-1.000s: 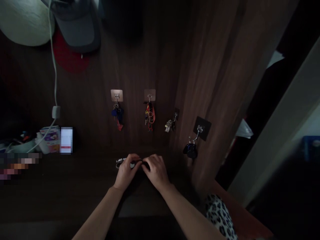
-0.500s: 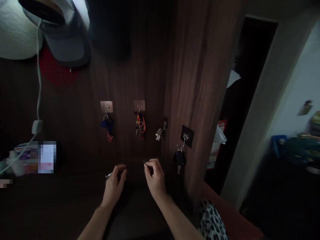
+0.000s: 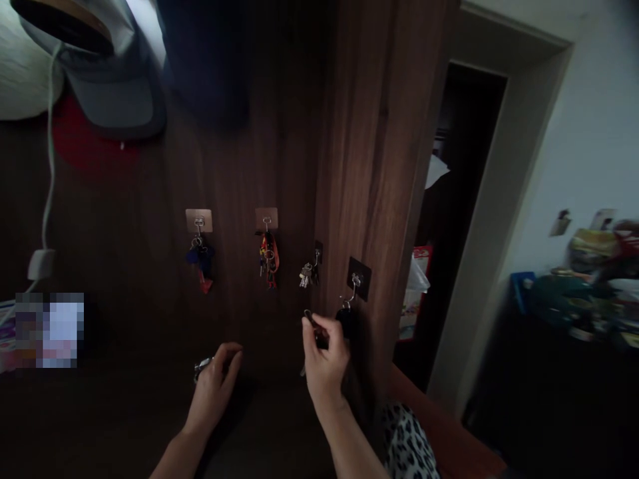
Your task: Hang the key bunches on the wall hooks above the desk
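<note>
My right hand (image 3: 327, 359) pinches a small metal key ring (image 3: 308, 315) between thumb and fingertips. Below the fingers a thin tip shows, like a key; the rest is hidden in the palm. This hand is just in front of the black key (image 3: 345, 320) on the rightmost hook (image 3: 356, 279) and partly covers it. Lower left, my left hand (image 3: 214, 379) is curled closed, with shiny metal pieces that look like keys (image 3: 202, 366) sticking out at its left side. Silver keys (image 3: 306, 275) hang from a small dark hook (image 3: 318, 253) above my right hand.
Two more key bunches, one blue (image 3: 200, 256) and one red-orange (image 3: 269, 256), hang on the brown panel. Caps (image 3: 114, 100) hang upper left beside a white cable (image 3: 48, 166). A wooden side panel (image 3: 384, 166) stands at right, with a doorway beyond.
My right hand has moved right and slightly up toward the rightmost hook, away from my left hand. The view has turned right, and the left hand is a little lower.
</note>
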A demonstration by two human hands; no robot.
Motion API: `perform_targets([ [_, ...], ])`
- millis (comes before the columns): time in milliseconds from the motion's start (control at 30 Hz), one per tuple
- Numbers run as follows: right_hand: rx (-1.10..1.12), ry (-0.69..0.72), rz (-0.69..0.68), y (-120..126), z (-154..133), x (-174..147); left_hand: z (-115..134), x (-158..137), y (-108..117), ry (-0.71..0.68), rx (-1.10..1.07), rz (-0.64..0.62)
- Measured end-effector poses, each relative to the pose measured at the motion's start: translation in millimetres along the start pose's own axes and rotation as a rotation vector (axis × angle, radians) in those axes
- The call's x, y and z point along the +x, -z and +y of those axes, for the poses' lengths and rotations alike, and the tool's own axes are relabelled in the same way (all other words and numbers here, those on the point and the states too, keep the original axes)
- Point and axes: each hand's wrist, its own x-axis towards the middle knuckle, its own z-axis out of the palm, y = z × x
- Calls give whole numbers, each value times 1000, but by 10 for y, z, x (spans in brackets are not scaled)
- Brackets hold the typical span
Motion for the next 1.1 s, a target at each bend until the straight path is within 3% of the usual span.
perform_targets([
  [167, -30, -24, 122, 73, 19, 129, 56, 9, 12, -15, -14, -22],
  [400, 161, -260, 123, 46, 18, 227, 46, 7, 10, -11, -12, -56],
  [667, 214, -230, 166, 61, -18, 165, 21, 7, 0, 4, -12, -75],
  [833, 237, -252, 76, 86, -52, 120, 5, 8, 3, 17, 2, -61],
  [967, 264, -181, 98, 103, -84, 125, -2, 13, 4, 40, 3, -28],
  [1100, 335, -262, 158, 90, -91, 152, -21, 15, 0, 39, 12, -40],
])
